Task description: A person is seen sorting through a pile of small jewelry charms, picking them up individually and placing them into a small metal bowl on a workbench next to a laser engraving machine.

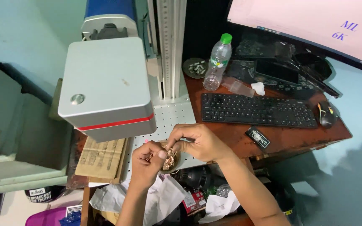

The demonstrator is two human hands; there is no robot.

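Got both hands pinched on a small round dish of brownish-gold bits (pixel 170 160), left hand (pixel 147 163) and right hand (pixel 200 142) together, at the perforated metal plate's (pixel 170 117) front edge.

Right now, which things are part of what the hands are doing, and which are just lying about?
In hand:
left hand
right hand
small dish of metal bits, held by both over the edge of the perforated plate

Lying about:
keyboard
mouse
water bottle
phone
monitor
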